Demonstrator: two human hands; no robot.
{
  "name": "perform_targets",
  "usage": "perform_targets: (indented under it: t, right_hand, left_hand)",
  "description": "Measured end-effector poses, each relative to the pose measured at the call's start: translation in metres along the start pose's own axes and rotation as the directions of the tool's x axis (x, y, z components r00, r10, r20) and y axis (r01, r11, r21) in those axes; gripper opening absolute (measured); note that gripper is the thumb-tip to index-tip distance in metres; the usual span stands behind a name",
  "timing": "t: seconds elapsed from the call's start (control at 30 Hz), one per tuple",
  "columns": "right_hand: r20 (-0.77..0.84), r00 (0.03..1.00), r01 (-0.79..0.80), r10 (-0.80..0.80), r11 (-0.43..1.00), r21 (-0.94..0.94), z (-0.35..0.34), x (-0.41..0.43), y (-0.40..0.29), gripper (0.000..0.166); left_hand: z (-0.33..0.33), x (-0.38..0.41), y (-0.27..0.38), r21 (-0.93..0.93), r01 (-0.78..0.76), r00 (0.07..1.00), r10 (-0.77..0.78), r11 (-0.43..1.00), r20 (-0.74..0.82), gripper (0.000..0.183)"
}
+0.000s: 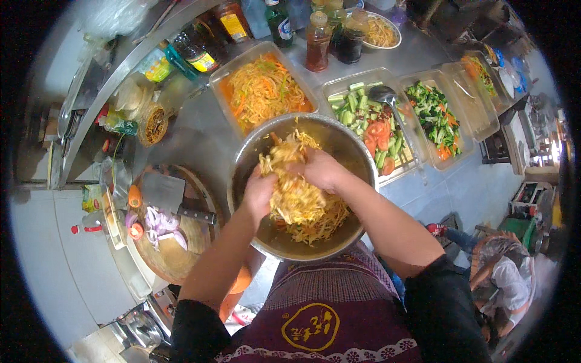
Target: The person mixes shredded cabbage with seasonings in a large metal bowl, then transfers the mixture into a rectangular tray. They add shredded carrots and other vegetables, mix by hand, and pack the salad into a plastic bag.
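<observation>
A large round metal bowl (372,181) stands before me at the counter's front edge. Both my hands are inside it, lifting a blurred clump of yellowish shredded food (295,190) above more of the same. My left hand (260,193) grips the clump from its left side. From the upper right, my right hand (323,170) holds it, fingers partly buried in the shreds. Behind the bowl, a clear tray holds shredded vegetables with carrot strips (261,88). To the right, another tray (324,86) contains cut cucumber, tomato and a metal spoon (382,94).
A round wooden chopping board (195,236) at left bears a cleaver (163,191), sliced onion (161,227) and a carrot (135,196). A broccoli tray (433,118) and further trays line the right. Bottles (317,43) stand behind. Another person (510,281) is at lower right.
</observation>
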State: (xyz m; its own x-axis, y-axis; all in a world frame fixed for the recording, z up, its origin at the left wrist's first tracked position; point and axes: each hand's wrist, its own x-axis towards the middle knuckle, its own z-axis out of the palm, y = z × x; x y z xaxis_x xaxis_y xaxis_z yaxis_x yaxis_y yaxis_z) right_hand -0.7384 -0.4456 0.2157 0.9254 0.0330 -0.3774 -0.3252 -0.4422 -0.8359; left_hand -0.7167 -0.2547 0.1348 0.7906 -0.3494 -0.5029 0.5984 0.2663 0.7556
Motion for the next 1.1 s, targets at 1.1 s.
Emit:
perform_targets:
  t: [1.1]
  right_hand:
    - [0.123, 0.992, -0.004, -0.023, 0.978, 0.209, -0.023, -0.040, -0.002, 0.051]
  left_hand:
    - [0.005, -0.037, 0.025, -0.063, 0.134, 0.990, -0.137, 0.989, -0.036, 0.041]
